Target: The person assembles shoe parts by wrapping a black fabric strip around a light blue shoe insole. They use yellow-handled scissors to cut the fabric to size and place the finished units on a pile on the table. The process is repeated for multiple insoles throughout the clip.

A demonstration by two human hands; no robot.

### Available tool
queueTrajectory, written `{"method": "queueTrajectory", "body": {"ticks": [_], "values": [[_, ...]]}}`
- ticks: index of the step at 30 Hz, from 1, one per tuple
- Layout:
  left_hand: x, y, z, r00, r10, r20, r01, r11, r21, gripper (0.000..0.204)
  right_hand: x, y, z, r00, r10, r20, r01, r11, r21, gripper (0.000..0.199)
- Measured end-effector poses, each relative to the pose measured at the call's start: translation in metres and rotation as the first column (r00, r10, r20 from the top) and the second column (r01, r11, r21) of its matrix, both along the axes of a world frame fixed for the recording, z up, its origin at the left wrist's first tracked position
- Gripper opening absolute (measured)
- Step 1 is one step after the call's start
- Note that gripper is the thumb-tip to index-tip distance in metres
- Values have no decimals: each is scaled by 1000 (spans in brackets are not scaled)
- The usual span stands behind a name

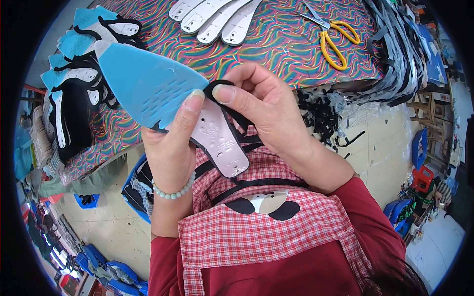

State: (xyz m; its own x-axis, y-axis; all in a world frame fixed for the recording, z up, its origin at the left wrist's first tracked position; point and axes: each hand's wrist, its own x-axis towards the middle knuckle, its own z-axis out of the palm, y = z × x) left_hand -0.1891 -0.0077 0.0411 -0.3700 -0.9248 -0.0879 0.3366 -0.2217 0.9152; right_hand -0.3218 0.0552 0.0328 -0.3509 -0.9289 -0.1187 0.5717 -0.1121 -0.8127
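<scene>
My left hand [173, 143] grips an insole [221, 138] from its left side, thumb pressed on top. This insole has a pinkish-white heel part with a dark edge and a broad blue pointed front part [145, 79]. The fingers beneath it are mostly hidden. Between thumb and bent index finger, my right hand [264, 101] pinches a black strip [237, 116] at the insole's right edge, where blue meets white. The strip's loose length hangs below those fingers. Both hands are close together above the table's near edge.
A patterned cloth covers the table [276, 44]. Similar blue-and-white insoles [81, 42] are piled at the left; several white ones [212, 19] fan out at the far side. Yellow-handled scissors [333, 37] lie right of them. Black and grey strips [395, 54] hang over the right edge.
</scene>
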Motion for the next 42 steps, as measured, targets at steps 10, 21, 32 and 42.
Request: {"method": "queueTrajectory", "body": {"ticks": [10, 21, 32, 42], "values": [[9, -5, 9, 921, -77, 381, 273, 826, -493, 36, -20, 11, 9, 595, -110, -796, -42, 985, -168, 16], [0, -26, 45, 914, -310, -262, 191, 898, -396, 49, -11, 7, 36, 949, 161, -271, -204, 969, -141, 22], [-11, -5, 51, 982, -169, -85, 153, 974, -165, 51, 4, 32, 35, 712, 90, -697, -132, 991, -6, 16], [-26, 9, 29, 962, -251, -110, 249, 968, -36, 23, -44, 15, 20, 321, -245, -915, 49, 969, -243, 21]]}}
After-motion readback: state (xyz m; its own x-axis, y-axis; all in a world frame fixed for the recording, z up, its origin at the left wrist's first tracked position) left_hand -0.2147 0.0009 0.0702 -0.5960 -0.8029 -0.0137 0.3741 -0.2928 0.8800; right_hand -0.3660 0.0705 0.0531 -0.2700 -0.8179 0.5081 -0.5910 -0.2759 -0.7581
